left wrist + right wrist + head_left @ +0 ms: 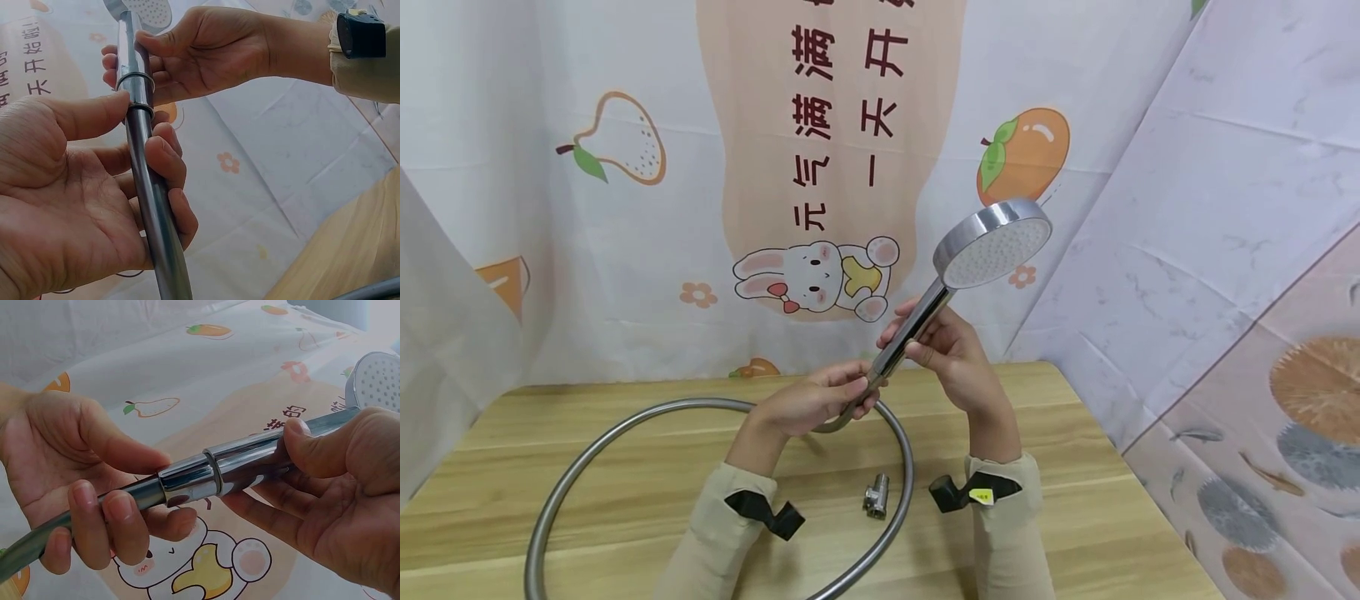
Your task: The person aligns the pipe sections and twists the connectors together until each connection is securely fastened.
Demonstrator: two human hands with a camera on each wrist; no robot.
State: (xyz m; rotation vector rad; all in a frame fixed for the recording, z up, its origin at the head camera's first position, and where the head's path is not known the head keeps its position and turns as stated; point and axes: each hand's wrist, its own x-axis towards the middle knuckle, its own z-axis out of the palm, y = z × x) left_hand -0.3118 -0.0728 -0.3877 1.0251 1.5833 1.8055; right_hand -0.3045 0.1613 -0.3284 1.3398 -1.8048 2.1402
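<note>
L hand [816,400] curled rd hose [685,404], thumb on collar nut [190,478] at lower end of shower head [996,246]; R hand [958,354] grips handle [917,321], farther right. Shower head tilted above table [1075,517], spray end far right. Hose loops left & near, sm. metal fitting [876,497] w/in loop.

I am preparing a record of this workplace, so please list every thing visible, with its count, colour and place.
Shower head: 1, silver with pale face, held up above the table
Hose: 1, metallic grey, looped on the table, one end at the shower head's handle
Metal fitting: 1, silver, on the table within the loop
Table: 1, light wood colour, below the hands
Printed curtain: 1, mainly white, behind the table
Side sheeting: count unclear, pale, flanking the table
Wrist devices: 2, black, one per wrist
Sleeves: 2, beige, on the forearms
Left hand: 1, bare, around the hose's end
Right hand: 1, bare, gripping the handle
</note>
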